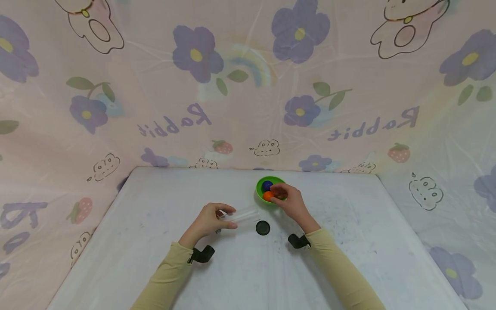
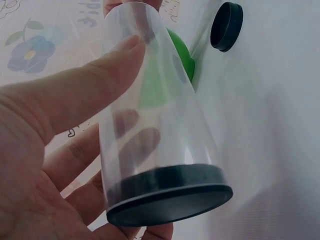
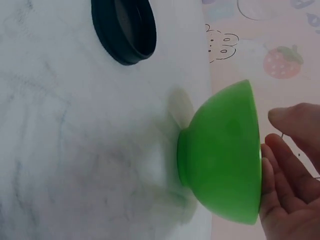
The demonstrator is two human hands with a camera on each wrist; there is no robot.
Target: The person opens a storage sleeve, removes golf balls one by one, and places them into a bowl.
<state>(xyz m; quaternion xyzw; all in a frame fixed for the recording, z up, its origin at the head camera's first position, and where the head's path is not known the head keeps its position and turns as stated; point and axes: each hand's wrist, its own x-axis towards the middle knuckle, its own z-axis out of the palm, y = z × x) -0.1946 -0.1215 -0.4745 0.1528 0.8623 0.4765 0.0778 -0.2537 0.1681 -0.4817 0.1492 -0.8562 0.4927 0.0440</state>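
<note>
A clear plastic tube (image 1: 246, 213) is held in my left hand (image 1: 209, 221), thumb on one side and fingers on the other. Its near end carries a black cap (image 2: 172, 197); the far end looks uncapped in the left wrist view. My right hand (image 1: 293, 204) reaches over the rim of a green bowl (image 1: 258, 196), thumb and fingers spread apart. Inside the bowl lie a blue ball (image 1: 267, 185) and an orange ball (image 1: 268, 196), close to the right fingertips. The bowl wall (image 3: 225, 155) hides its contents in the right wrist view.
A loose black cap (image 1: 262, 227) lies on the white table (image 1: 329, 267) between the hands, just in front of the bowl. Patterned cloth (image 1: 248, 107) hangs behind the table and along both sides. A black wrist mount (image 1: 203, 254) sticks out at the left sleeve.
</note>
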